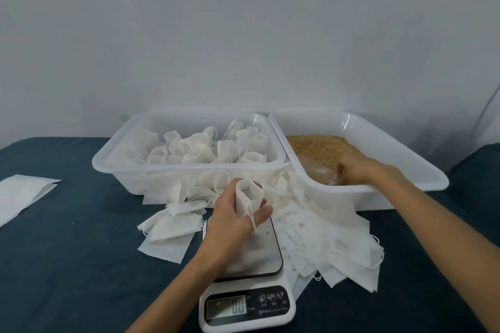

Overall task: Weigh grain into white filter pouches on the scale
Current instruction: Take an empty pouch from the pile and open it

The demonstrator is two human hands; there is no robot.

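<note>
Nearest the person, the digital kitchen scale (244, 303) shows a zero-like reading, and above its steel platform the left hand (232, 220) curls around an empty white filter pouch (249, 194), holding its mouth open and upward. The pouch looks light, thin and floppy, so it is probably best held at the rim. Farther back, the right hand (357, 170) reaches into the white tray (405, 159) of grain (319, 147), fingers seemingly curled around a clear scoop (319, 171); filled pouches (205, 149) stand in the left tub (108, 167).
</note>
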